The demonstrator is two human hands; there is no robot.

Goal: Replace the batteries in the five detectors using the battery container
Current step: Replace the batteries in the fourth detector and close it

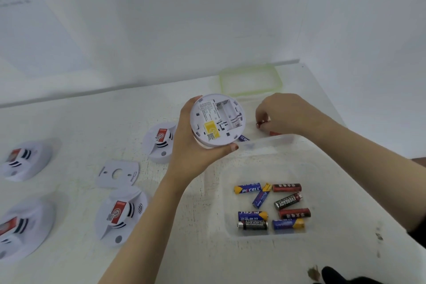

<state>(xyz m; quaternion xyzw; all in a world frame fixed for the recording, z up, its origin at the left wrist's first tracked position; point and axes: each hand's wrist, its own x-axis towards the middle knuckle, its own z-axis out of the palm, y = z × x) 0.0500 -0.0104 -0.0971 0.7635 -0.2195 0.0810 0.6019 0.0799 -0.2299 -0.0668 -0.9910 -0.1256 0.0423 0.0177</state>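
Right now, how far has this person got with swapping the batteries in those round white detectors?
Early days. Done: the round white detector gripped by the left hand shows an empty battery bay; a flat white plate lies on the table. In hand: the right hand pinches a red battery beyond the clear plastic container. Left: loading and closing this one, then likely the four other detectors, lying face up.

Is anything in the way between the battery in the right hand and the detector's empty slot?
Nothing visible is. The right hand pinches a red battery just beside the detector held by the left hand. Its battery slot is uncovered and empty, with only air between.
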